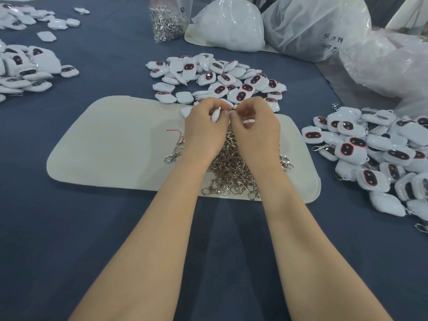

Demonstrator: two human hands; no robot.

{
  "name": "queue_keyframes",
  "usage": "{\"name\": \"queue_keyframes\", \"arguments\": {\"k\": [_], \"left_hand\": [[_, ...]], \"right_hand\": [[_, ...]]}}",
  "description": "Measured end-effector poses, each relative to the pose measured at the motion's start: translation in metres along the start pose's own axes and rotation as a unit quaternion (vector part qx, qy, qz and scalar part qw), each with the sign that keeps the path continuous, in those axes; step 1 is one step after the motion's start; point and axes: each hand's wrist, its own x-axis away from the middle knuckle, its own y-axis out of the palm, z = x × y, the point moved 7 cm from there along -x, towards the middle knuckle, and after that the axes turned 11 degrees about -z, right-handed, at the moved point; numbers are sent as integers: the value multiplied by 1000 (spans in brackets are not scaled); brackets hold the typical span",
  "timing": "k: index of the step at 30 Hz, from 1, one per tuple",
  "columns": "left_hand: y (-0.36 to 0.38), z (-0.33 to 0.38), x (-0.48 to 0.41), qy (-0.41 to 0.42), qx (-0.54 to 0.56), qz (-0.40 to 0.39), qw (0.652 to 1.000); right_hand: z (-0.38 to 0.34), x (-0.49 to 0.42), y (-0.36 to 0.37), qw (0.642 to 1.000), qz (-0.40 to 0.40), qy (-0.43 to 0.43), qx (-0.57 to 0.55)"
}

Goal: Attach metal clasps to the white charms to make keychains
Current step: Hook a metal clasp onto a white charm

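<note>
Cream mat (104, 140) on blue cloth (92, 228); your left hand (203, 126) round a white charm (216, 114), right hand (257, 126) tight on a clasp (248, 121)

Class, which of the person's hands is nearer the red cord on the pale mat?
Left. The left hand is just right of the red cord, gripping a white charm; the right hand, pinching a metal clasp, lies further right, beyond the left hand.

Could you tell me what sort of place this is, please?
Probably a small assembly or packing workshop: heaps of identical white charms lie on a blue-covered table, a loose pile of metal clasps sits on a pale mat, and bulk plastic bags stand behind.
</note>
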Motion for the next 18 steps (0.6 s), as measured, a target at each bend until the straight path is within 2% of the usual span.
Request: {"name": "queue_keyframes", "arguments": {"k": [18], "left_hand": [[1, 4, 2, 11, -69, 0, 998]], "right_hand": [[-3, 0, -1, 999, 15, -17, 29]]}}
